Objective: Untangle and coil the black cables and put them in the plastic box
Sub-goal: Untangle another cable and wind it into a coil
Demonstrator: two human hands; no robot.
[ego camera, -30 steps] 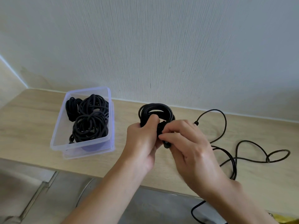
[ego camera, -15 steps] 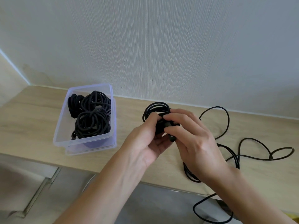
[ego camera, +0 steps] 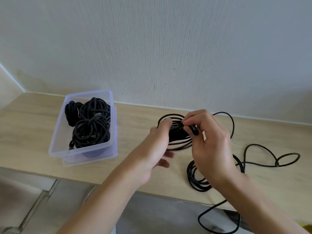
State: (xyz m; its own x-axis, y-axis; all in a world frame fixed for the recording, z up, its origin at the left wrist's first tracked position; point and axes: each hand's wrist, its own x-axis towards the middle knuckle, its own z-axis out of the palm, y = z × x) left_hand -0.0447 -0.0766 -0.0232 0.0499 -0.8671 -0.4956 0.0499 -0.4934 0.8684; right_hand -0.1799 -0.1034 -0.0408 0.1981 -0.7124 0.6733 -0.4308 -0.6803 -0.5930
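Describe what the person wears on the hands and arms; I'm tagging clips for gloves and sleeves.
Nothing is worn: the left hand and right hand are bare, with no gloves, rings, watch or bracelet visible. Both forearms are uncovered as far as the frame shows; no sleeve is in view.

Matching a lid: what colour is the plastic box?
Clear with a faint purple tint, plastic box, head view.

Both hands (ego camera: 184, 141) on a black cable coil (ego camera: 177, 132), plastic box (ego camera: 57, 141) of coils left
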